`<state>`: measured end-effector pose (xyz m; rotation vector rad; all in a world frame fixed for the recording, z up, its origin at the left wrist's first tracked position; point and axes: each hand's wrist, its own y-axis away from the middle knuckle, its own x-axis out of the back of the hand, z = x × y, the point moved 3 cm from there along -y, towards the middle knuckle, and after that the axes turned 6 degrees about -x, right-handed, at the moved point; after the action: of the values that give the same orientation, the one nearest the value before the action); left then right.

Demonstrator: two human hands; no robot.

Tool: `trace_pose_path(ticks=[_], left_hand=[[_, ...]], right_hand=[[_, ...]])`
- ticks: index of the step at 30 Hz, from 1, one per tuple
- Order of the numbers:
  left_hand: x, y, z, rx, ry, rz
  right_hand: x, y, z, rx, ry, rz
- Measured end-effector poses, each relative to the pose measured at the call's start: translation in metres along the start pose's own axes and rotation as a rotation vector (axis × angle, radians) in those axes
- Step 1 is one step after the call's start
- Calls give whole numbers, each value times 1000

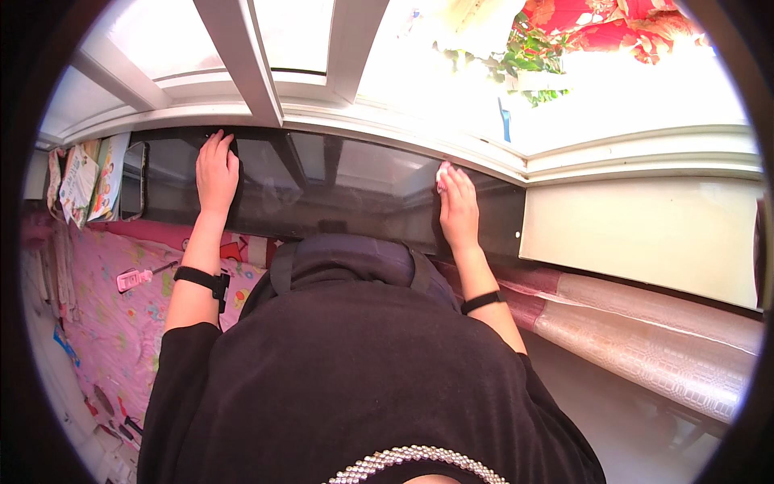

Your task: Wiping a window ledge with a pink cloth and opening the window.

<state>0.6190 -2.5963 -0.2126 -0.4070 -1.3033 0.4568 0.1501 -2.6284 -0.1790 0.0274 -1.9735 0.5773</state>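
Observation:
A dark, glossy windowsill [355, 181] runs below the white window frame. My left hand [216, 173] lies on it toward the left, fingers stretched out and tips close to the frame, holding nothing. Farther right, my right hand [459, 210] presses a small pinkish-white cloth [441, 175] against the sill near its back edge. Most of the cloth is hidden beneath the fingers, so its full shape does not show.
Booklets [85, 181] stand at the sill's left end beside a dark flat object [134, 181]. A pink patterned bedspread [105, 302] with a pink bottle [133, 279] lies lower left. Gathered curtains [629, 331] hang at right, below a cream panel [637, 230].

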Motion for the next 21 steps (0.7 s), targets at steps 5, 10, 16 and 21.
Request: trace_pose_path(ticks=[5,10,16,21], left_hand=[[0,-1,1,9,-3,-6],[-2,0,0,16,4,-10],[-1,2,-1,25,-5,-19],[0,1,1,34,1,-24]], right_hand=[[-6,-13,9,-44,15,14],[1,10,-2,-76,4,-1],[26,55,-13,-76,4,-55],[22,40,15,-122,40,13]])
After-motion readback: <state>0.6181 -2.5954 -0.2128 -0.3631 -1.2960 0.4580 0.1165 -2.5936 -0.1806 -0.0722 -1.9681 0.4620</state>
